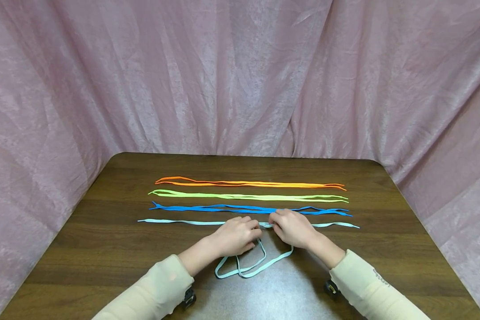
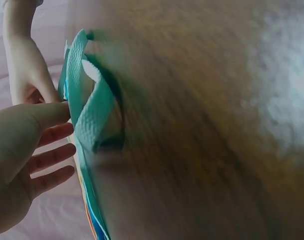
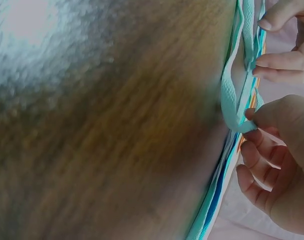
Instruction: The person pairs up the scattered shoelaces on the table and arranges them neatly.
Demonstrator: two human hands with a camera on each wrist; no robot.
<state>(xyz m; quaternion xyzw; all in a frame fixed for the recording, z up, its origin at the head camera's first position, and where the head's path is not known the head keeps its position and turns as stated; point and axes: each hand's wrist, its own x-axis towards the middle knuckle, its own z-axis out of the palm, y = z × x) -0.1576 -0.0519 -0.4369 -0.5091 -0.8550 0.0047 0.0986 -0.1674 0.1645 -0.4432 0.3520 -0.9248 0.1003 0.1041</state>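
A flat mint-green shoelace point(image 1: 273, 263) lies in loose loops on the near side of the table, between the forearms. Its upper part runs up to both hands. With thumb and forefinger my right hand point(image 1: 294, 229) pinches this lace, plainly so in the right wrist view point(image 3: 281, 165). My left hand point(image 1: 236, 234) holds the same lace near its thumb tip, the other fingers spread loosely. Under and beyond the hands stretches a straight mint-green shoelace point(image 1: 200, 222); the hands hide its middle. Whether the two mint laces touch there, I cannot tell.
Farther back, roughly parallel, lie blue shoelaces point(image 1: 192, 208), yellow-green shoelaces point(image 1: 208, 195) and orange shoelaces point(image 1: 240, 183). All rest on a brown wooden table point(image 1: 104, 249) with rounded far corners. A pink curtain point(image 1: 240, 80) hangs behind and at both sides.
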